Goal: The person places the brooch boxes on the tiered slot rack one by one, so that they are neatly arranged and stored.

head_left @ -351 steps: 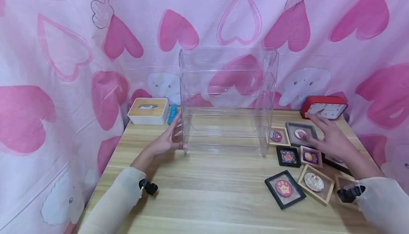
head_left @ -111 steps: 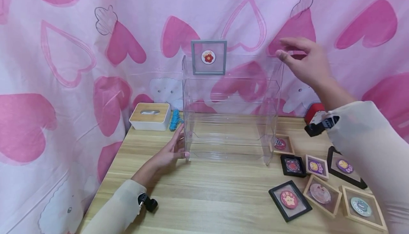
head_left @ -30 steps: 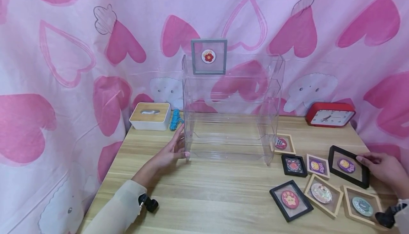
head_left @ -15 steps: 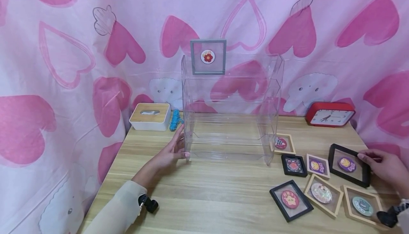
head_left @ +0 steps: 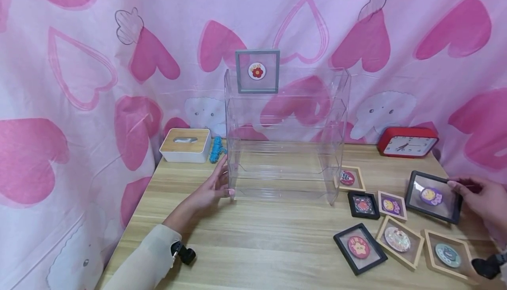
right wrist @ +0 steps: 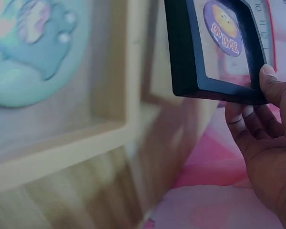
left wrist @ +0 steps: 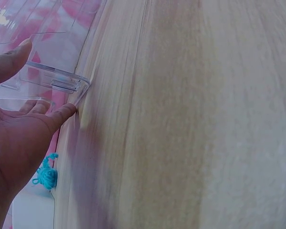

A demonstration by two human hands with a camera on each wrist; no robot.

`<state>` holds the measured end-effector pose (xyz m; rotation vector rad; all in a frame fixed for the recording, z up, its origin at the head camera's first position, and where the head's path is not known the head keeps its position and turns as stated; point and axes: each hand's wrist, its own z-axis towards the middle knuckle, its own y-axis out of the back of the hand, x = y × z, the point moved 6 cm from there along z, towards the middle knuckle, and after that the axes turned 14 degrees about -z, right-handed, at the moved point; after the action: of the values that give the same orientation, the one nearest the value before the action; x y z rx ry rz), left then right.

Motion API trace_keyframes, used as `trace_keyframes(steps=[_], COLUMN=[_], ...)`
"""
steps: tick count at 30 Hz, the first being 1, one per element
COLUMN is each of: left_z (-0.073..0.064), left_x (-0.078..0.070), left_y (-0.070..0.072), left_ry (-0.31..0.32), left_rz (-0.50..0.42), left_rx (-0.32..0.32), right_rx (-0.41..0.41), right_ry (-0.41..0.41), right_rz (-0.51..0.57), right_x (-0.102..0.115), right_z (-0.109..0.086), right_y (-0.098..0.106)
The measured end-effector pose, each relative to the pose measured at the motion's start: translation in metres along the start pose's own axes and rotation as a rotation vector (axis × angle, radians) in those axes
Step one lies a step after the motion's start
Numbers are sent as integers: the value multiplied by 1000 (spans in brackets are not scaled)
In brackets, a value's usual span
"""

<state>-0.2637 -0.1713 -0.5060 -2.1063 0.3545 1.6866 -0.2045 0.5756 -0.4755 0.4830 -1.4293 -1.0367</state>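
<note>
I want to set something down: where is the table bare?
Widest: in front of the rack, between left sleeve and star frame. Smaller: between rack and clock. Crowded: the right side, where frames cluster beside the right hand.

Counted: eight framed badges (head_left: 431, 196) — three black, four pale, one grey; two hands (head_left: 207, 191) (head_left: 481, 198); one clear rack (head_left: 288, 171), red clock (head_left: 408, 144), tissue box (head_left: 185, 146), blue cord bundle (head_left: 216, 149).

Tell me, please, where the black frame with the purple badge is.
In the head view, the black frame is at the right, held by the right hand, in front of the red clock.
</note>
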Motion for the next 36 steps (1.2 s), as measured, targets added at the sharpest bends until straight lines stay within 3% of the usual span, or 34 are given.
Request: trace_keyframes(steps=[4, 11, 17, 28, 36], left_z=[0, 0, 0, 0, 0], left_x=[0, 0, 0, 0, -3], left_y=[1, 2, 1, 1, -1], left_ry=[-5, -15, -22, -29, -40], left_rz=[5, 56, 24, 16, 27], left_rx=[1, 7, 11, 19, 23], right_rx=[-28, -86, -107, -262, -281], right_ry=[10, 101, 75, 224, 219], right_rz=[111, 67, 104, 215, 263], right_x=[12, 47, 77, 173, 233], right_z=[4, 12, 18, 27, 37], right_y=[4, 19, 31, 63, 80])
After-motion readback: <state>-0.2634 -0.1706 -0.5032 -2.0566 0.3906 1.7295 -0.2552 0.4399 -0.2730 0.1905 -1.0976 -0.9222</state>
